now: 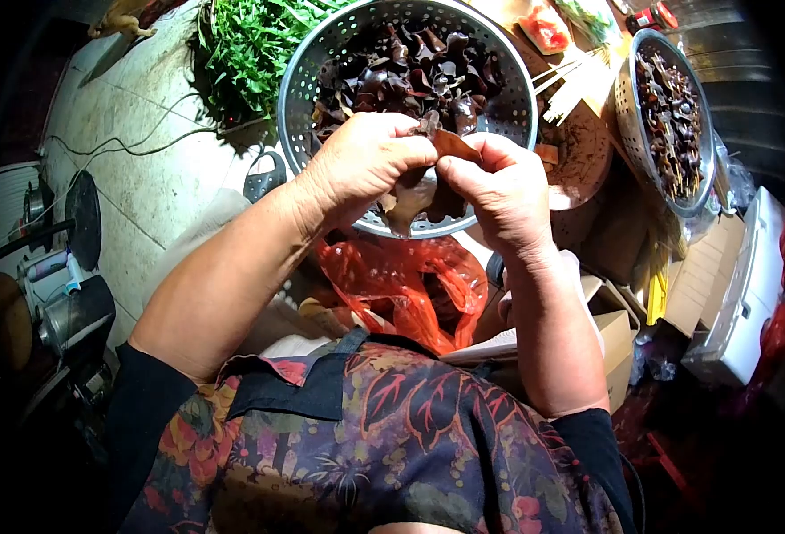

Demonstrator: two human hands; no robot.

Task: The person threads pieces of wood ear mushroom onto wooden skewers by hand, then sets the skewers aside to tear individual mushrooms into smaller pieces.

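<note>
Apron [375, 436]; 2 hands [366, 160] [505, 191] pinch fungus [413, 198].

Pale floor tiles [134, 191] — a dark cable [157, 147] across them.

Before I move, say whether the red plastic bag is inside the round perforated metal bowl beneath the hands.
No, the red bag lies outside that bowl, nearer the person's body.

Single head-mounted view — faces forward and steeply down, close above the forearms [241, 258] and perforated bowl [296, 89].
</note>
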